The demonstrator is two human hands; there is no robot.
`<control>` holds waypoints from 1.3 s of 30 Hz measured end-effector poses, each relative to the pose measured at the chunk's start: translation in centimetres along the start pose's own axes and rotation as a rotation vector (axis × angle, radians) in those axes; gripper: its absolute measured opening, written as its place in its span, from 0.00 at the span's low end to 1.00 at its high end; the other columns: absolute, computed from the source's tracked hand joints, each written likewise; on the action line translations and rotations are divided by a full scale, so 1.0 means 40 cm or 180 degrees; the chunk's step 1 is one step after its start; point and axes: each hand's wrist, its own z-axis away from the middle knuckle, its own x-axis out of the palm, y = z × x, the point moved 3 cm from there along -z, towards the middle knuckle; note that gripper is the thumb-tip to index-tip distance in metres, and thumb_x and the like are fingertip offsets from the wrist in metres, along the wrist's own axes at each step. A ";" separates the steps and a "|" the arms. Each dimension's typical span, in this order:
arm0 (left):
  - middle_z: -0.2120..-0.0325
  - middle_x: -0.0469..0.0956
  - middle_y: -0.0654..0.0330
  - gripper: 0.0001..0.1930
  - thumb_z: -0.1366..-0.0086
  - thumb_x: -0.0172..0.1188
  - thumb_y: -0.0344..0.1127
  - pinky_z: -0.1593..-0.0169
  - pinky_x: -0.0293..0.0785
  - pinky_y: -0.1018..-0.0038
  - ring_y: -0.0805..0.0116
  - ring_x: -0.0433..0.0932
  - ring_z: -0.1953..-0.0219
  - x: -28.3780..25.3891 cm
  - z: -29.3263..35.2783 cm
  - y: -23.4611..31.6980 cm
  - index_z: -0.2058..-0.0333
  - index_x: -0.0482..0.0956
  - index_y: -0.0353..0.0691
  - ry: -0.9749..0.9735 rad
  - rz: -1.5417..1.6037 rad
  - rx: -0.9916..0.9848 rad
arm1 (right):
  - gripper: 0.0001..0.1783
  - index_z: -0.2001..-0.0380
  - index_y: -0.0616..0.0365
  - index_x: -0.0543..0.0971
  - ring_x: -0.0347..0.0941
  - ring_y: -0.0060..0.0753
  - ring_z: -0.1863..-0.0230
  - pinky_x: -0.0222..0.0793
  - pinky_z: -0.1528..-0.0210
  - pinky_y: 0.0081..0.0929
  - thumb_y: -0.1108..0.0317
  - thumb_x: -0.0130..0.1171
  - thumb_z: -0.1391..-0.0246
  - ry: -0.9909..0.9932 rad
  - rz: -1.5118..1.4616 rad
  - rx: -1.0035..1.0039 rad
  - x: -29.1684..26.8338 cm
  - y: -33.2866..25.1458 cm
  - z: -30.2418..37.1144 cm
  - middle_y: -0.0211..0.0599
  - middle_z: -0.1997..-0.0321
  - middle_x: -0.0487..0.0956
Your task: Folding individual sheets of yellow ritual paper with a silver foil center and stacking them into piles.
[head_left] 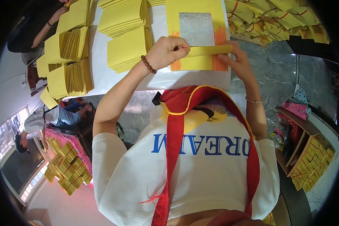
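In front of me lies a yellow paper sheet (173, 20) with a silver rectangle (196, 28) in its middle and orange patches. A narrow yellow paper strip (209, 51) runs across its near part, raised between my hands. Whether it is the sheet's turned-up edge or a separate piece, I cannot tell. My left hand (169, 52), below a brown bead bracelet, is closed in a pinch at the strip's left end. Thumb and fingers of my right hand (239, 62) close on its right end. Folded yellow papers (128, 49) lie stacked beside my left hand.
More folded yellow stacks (69, 45) line the white table's (211, 80) left side. A co-worker's hand (58, 16) is at the far left. Yellow papers with red strips (275, 17) are piled far right. Another person (45, 118) bends near bundles (69, 165) at left. A wooden shelf (299, 139) stands right.
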 end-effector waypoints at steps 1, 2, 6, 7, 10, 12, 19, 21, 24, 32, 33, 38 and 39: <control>0.78 0.76 0.57 0.12 0.44 0.58 0.37 0.69 0.68 0.72 0.68 0.73 0.75 0.001 0.000 -0.001 0.67 0.79 0.35 -0.0105 0.0021 -0.0057 | 0.12 0.59 0.62 0.76 0.66 0.27 0.53 0.61 0.48 0.25 0.69 0.57 0.46 0.0025 0.0001 0.0106 0.000 0.001 -0.001 0.32 0.57 0.73; 0.78 0.76 0.57 0.12 0.44 0.58 0.37 0.69 0.68 0.72 0.68 0.73 0.75 -0.002 0.003 -0.001 0.67 0.79 0.35 -0.0105 0.0018 -0.0053 | 0.12 0.59 0.62 0.76 0.66 0.27 0.53 0.61 0.48 0.25 0.69 0.57 0.46 0.0028 0.0003 0.0103 0.002 0.011 -0.001 0.32 0.57 0.73; 0.59 0.74 0.58 0.22 0.50 0.63 0.38 0.54 0.64 0.67 0.60 0.70 0.56 -0.038 0.036 0.016 0.54 0.75 0.44 0.0530 -0.1183 0.1751 | 0.12 0.59 0.61 0.77 0.68 0.20 0.59 0.63 0.53 0.19 0.69 0.57 0.46 0.0380 -0.1038 0.0744 0.009 0.065 0.005 0.28 0.60 0.73; 0.54 0.72 0.59 0.26 0.52 0.64 0.37 0.50 0.62 0.65 0.58 0.67 0.51 -0.042 0.035 -0.001 0.50 0.73 0.47 0.0601 -0.1737 0.1612 | 0.12 0.59 0.61 0.77 0.68 0.18 0.61 0.63 0.54 0.18 0.69 0.57 0.46 0.0407 -0.1116 0.0784 0.009 0.068 0.005 0.28 0.61 0.73; 0.56 0.74 0.63 0.24 0.52 0.60 0.31 0.52 0.63 0.66 0.62 0.69 0.52 -0.031 0.038 -0.022 0.52 0.74 0.49 0.0975 -0.2620 0.1772 | 0.13 0.59 0.59 0.77 0.69 0.24 0.56 0.63 0.53 0.21 0.70 0.60 0.50 0.0308 -0.1042 0.0704 -0.002 0.075 0.002 0.29 0.57 0.74; 0.57 0.74 0.64 0.24 0.52 0.59 0.30 0.53 0.64 0.67 0.63 0.69 0.53 -0.036 0.037 -0.010 0.52 0.74 0.50 0.1128 -0.2877 0.1827 | 0.15 0.59 0.57 0.77 0.68 0.28 0.53 0.62 0.51 0.25 0.70 0.61 0.53 0.0519 -0.0323 0.0112 -0.008 0.007 -0.017 0.30 0.55 0.74; 0.57 0.76 0.59 0.20 0.49 0.51 0.28 0.55 0.68 0.68 0.61 0.73 0.56 -0.010 0.141 0.047 0.55 0.76 0.41 0.1107 -0.2686 0.2131 | 0.18 0.61 0.50 0.78 0.67 0.36 0.47 0.58 0.48 0.36 0.66 0.64 0.59 0.0045 0.1815 -0.1207 -0.004 -0.099 0.030 0.33 0.50 0.74; 0.58 0.76 0.59 0.19 0.49 0.51 0.28 0.55 0.67 0.68 0.62 0.73 0.57 0.012 0.157 0.028 0.57 0.77 0.41 0.0866 -0.2267 0.1987 | 0.17 0.61 0.50 0.79 0.69 0.35 0.49 0.58 0.49 0.34 0.66 0.64 0.59 -0.0302 0.1653 -0.1136 -0.003 -0.115 0.040 0.33 0.52 0.75; 0.63 0.77 0.55 0.14 0.47 0.54 0.29 0.59 0.69 0.68 0.59 0.74 0.59 0.023 0.153 -0.008 0.60 0.77 0.39 0.0791 -0.1485 0.1539 | 0.14 0.63 0.52 0.79 0.73 0.34 0.55 0.61 0.53 0.30 0.66 0.63 0.57 -0.0524 0.1491 -0.0914 0.001 -0.103 0.040 0.34 0.57 0.77; 0.87 0.70 0.51 0.15 0.38 0.54 0.41 0.78 0.65 0.64 0.52 0.70 0.85 -0.007 0.039 -0.050 0.69 0.68 0.32 0.1289 0.0150 -0.0118 | 0.25 0.49 0.59 0.70 0.78 0.32 0.62 0.71 0.63 0.31 0.64 0.61 0.51 0.0853 -0.0393 0.0736 0.030 -0.066 -0.017 0.42 0.58 0.79; 0.87 0.70 0.50 0.15 0.38 0.55 0.42 0.78 0.64 0.65 0.53 0.70 0.85 -0.011 0.029 -0.053 0.70 0.67 0.33 0.1181 0.0126 -0.0366 | 0.29 0.46 0.59 0.67 0.77 0.31 0.61 0.71 0.61 0.28 0.64 0.61 0.51 0.0871 -0.0326 0.0608 0.031 -0.070 -0.018 0.42 0.57 0.78; 0.88 0.68 0.57 0.16 0.38 0.55 0.41 0.79 0.62 0.69 0.68 0.66 0.85 -0.017 0.008 -0.093 0.73 0.67 0.33 0.1071 0.0649 -0.0651 | 0.30 0.46 0.60 0.67 0.77 0.29 0.62 0.70 0.59 0.22 0.64 0.62 0.52 0.0830 0.0620 0.0220 0.032 -0.072 -0.030 0.45 0.57 0.78; 0.87 0.67 0.59 0.16 0.38 0.55 0.41 0.79 0.62 0.71 0.71 0.66 0.84 -0.020 0.004 -0.089 0.74 0.66 0.33 0.0985 0.0742 -0.0758 | 0.27 0.47 0.60 0.70 0.77 0.28 0.62 0.70 0.59 0.22 0.65 0.62 0.52 0.0762 0.0385 0.0471 0.032 -0.057 -0.031 0.45 0.57 0.79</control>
